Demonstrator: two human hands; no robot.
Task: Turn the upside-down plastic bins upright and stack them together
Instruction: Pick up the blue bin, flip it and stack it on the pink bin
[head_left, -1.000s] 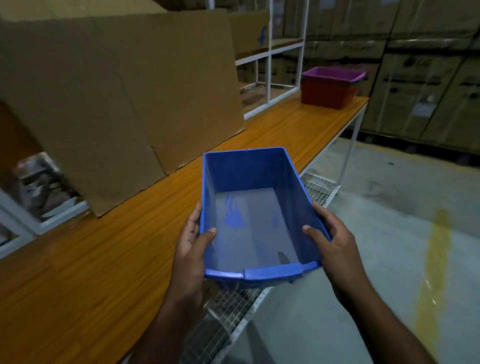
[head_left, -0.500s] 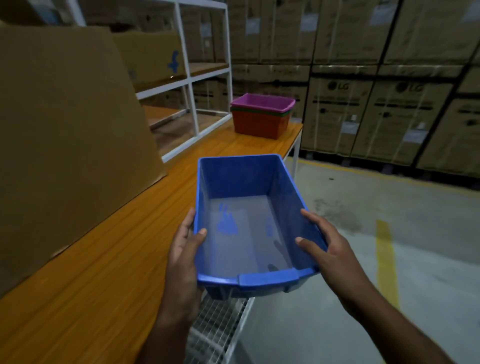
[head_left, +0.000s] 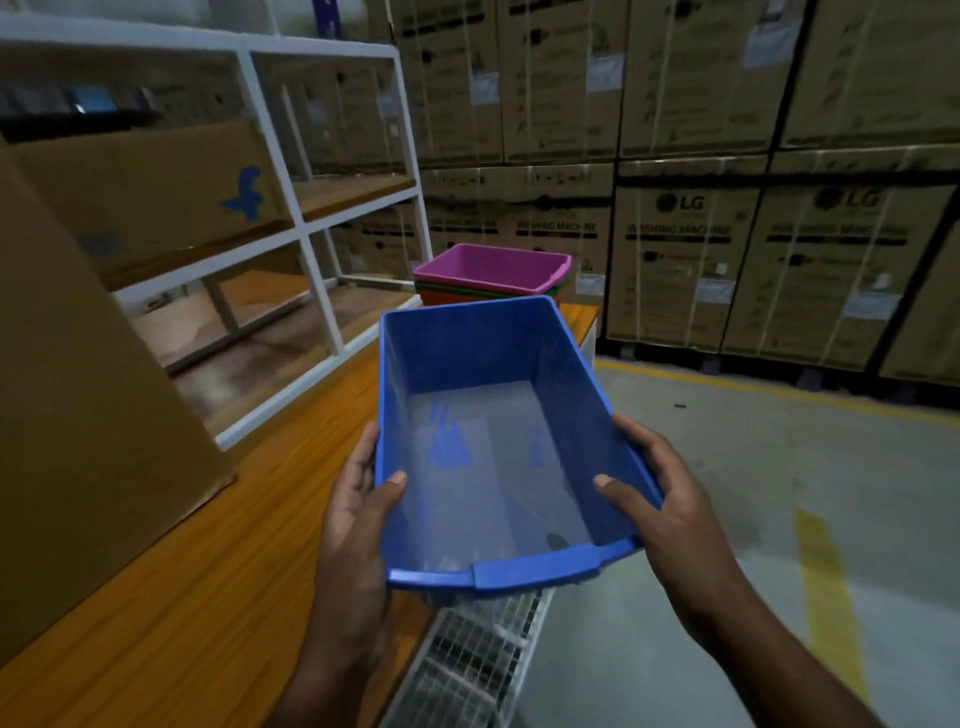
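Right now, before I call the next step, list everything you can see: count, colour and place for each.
Blue bin: one, blue, upright, held above the table edge.
Stacked bins: one stack, purple on top, green and orange rims below, far end of table.
Table: one, orange wood, left.
Shelf frame: one, white, on the table.
Cardboard boxes: many, brown, stacked along the back wall.
Large carton: one, brown, near left.
Wire rack: one, white, under the table edge.
Left hand: grips bin's left wall.
Right hand: grips bin's right wall.
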